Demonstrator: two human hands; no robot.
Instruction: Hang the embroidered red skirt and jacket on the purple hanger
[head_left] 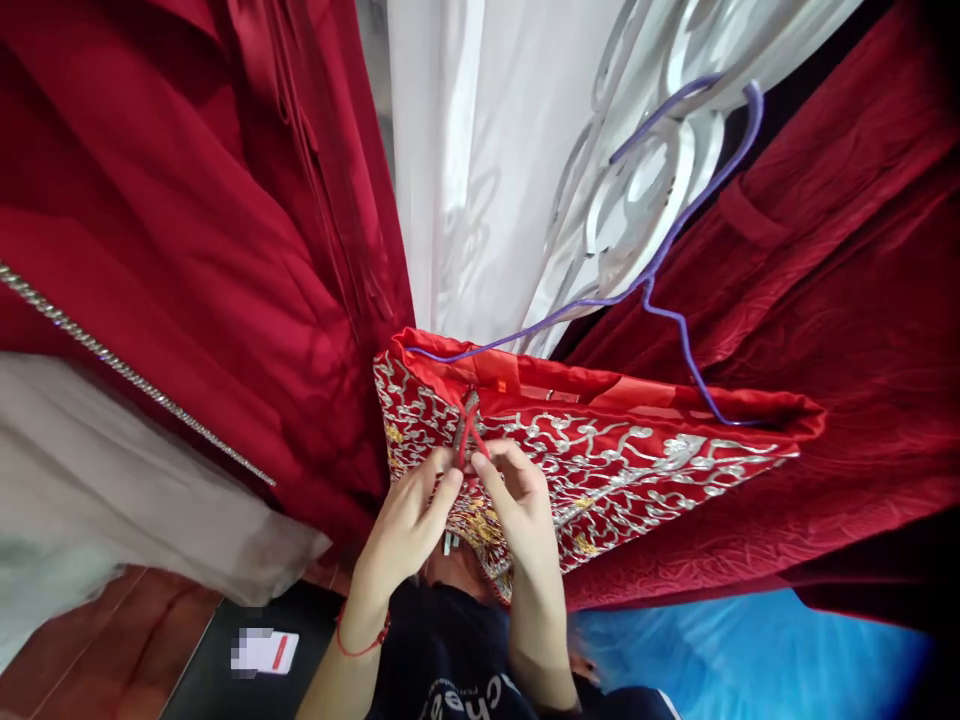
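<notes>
A red skirt-like garment with silver and gold embroidery hangs in front of me, its shiny red waistband edge uppermost. The ends of a purple wire hanger reach inside this opening. Near the left part of the waist, red cords cross over each other. My left hand pinches a cord between thumb and fingers. Close beside it, my right hand pinches a cord too, thumb against curled fingers. Both hands are in front of the embroidered face, and the cord ends are partly hidden by the fingers.
Dark red garments hang at left and right. Behind is white cloth beside white scrollwork. Pale sheer fabric hangs lower left, above a dark surface with a white card. Blue material is lower right.
</notes>
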